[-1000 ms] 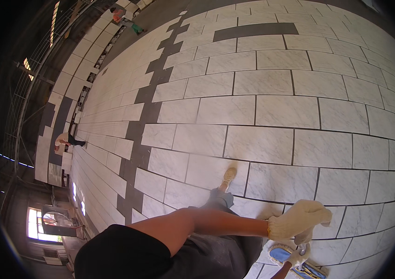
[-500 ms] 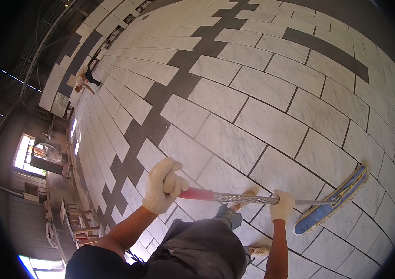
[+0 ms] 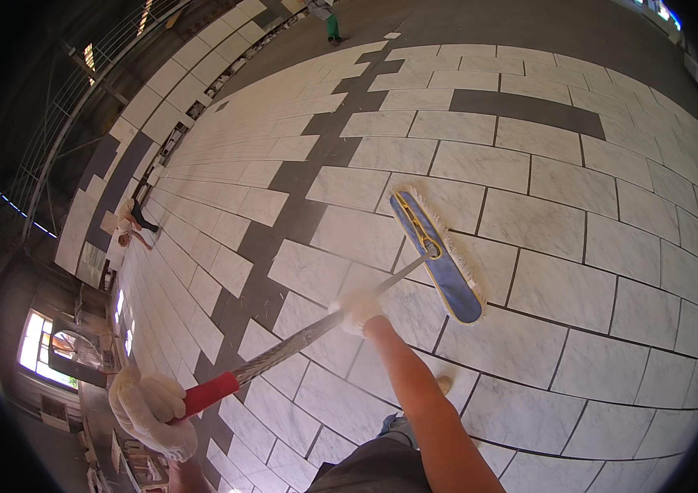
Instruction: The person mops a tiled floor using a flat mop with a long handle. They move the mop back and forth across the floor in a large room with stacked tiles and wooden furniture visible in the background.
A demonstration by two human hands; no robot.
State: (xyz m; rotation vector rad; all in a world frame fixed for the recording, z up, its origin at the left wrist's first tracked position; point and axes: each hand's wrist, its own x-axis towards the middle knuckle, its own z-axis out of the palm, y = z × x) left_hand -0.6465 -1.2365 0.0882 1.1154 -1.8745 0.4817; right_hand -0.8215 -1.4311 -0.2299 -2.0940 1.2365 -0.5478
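A flat dust mop (image 3: 457, 283) with a blue top, yellow trim and a pale fringe rests on the marble-look slabs ahead of me, its long side slanting. From its middle a metal pole runs back toward my lower left and ends in a red grip (image 3: 211, 394). My left hand (image 3: 152, 411), in a cream work glove, is closed round the end of that red grip. Farther down the pole my right hand (image 3: 359, 312), gloved too and slightly blurred, is wrapped round the metal shaft.
White veined slabs (image 3: 566, 226) cover the floor, with a dark stepped gap (image 3: 295, 177) between two fields. One person (image 3: 131, 222) bends over at the left; another (image 3: 328, 20) stands at the far edge. Wooden furniture (image 3: 131, 460) and a round fan (image 3: 73, 349) stand lower left.
The mop head has swung from the lower right to the middle of the floor ahead. My left hand has dropped to the lower left; my right hand has moved left and farther forward.
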